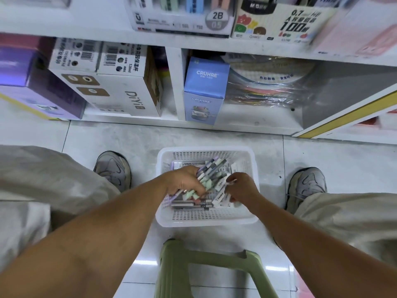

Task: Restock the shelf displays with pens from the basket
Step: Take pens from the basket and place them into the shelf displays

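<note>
A bundle of grey, lilac and mint plastic pens (206, 179) is clasped in the curled fingers of the left hand (185, 181), above the white perforated plastic basket (206, 218) on the tiled floor. A single white-labelled pen (221, 191) is pinched by the fingers of the right hand (241, 188), just beside the bundle. More pens are seen lying beneath both sets of fingers inside the basket.

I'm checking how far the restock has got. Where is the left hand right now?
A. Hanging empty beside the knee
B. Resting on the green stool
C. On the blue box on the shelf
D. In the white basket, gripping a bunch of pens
D: the left hand is down in the basket with its fingers curled round a bundle of pens.
</note>
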